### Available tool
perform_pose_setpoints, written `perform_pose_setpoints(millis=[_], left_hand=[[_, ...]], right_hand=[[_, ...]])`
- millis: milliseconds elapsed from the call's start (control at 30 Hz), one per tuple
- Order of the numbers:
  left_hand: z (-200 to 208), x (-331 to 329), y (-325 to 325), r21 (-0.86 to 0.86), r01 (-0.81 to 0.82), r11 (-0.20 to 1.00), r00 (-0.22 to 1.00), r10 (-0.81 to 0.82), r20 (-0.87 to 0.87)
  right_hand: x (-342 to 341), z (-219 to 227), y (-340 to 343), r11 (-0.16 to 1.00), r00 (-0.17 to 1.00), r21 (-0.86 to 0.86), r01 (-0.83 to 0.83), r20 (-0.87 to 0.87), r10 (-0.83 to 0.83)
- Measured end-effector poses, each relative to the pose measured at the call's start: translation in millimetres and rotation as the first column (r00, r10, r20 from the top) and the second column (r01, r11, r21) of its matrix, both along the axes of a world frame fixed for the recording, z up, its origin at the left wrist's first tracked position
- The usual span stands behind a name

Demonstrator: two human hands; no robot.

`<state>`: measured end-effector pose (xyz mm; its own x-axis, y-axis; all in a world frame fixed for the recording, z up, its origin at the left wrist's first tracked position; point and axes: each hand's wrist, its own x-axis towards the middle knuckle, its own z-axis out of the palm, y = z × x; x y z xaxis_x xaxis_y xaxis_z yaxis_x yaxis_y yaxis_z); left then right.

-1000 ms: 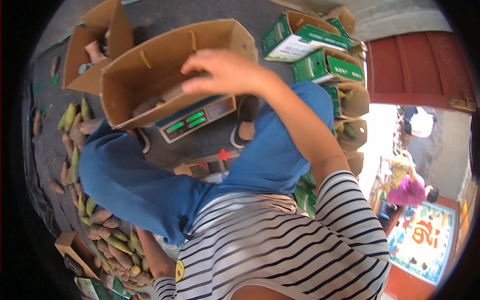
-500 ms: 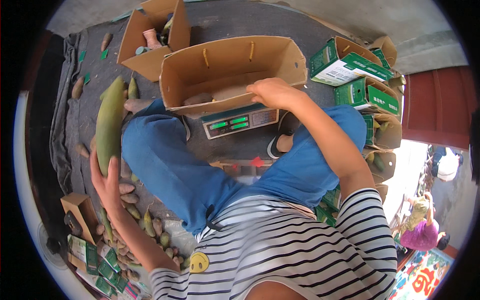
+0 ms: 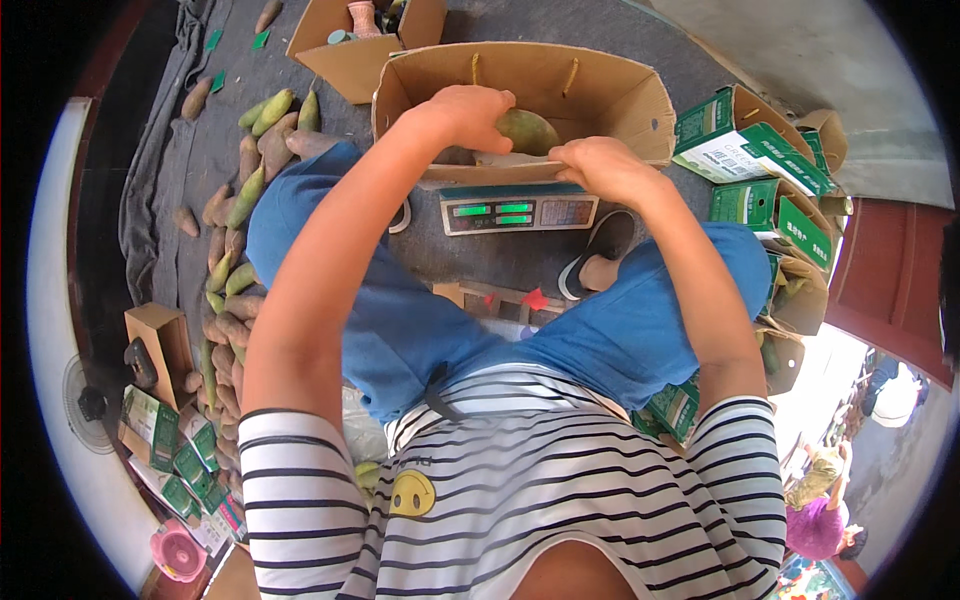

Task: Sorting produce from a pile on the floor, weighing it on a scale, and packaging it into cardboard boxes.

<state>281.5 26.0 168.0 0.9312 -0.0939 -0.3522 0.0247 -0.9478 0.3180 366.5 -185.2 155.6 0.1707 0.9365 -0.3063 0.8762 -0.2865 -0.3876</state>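
My left hand reaches over the near wall of an open cardboard box, its fingers closed on a large green radish inside. Part of the radish is hidden behind the hand. Yellow cord loops show on the box's far wall. My right hand grips the box's near rim, thumb and fingers pinching the edge. Brownish roots lie partly visible at the bottom of the box. Beneath the box is a digital scale with lit green displays, between my feet.
Green radishes and brownish roots are heaped along my left. Another cardboard box with a pinkish roll of twine stands beyond, at far left. Green-and-white cartons line the right side. A pink fan-like object sits at lower left.
My left hand has carried the large green radish from beside my left knee into the box. My right hand remains on the near rim. The view has shifted leftward.
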Motion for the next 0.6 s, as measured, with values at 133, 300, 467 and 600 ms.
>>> perform_pose_setpoints(millis=[133, 300, 467, 600], left_hand=[[-39.1, -7.4, 9.4, -0.12, 0.029, 0.992, 0.975, -0.001, 0.224], [74.4, -40.8, 6.3, -0.113, -0.076, 0.991, 0.695, 0.134, 0.707], [93.2, -182.6, 39.7, -0.831, -0.148, 0.536, 0.388, 0.804, 0.45], [-30.1, -327.1, 52.2, -0.579, -0.682, 0.447, 0.273, 0.89, 0.365]], right_hand=[[0.3, -5.7, 4.5, 0.999, 0.999, 0.039, -0.035, 0.007, 0.035], [8.2, -5.5, 0.9, 0.998, 0.998, 0.051, -0.043, 0.049, 0.04], [6.5, 2.4, 1.8, 0.996, 0.997, 0.035, -0.077, 0.016, 0.076], [2.3, 2.5, 3.7, 0.999, 0.997, -0.018, -0.046, -0.067, 0.044]])
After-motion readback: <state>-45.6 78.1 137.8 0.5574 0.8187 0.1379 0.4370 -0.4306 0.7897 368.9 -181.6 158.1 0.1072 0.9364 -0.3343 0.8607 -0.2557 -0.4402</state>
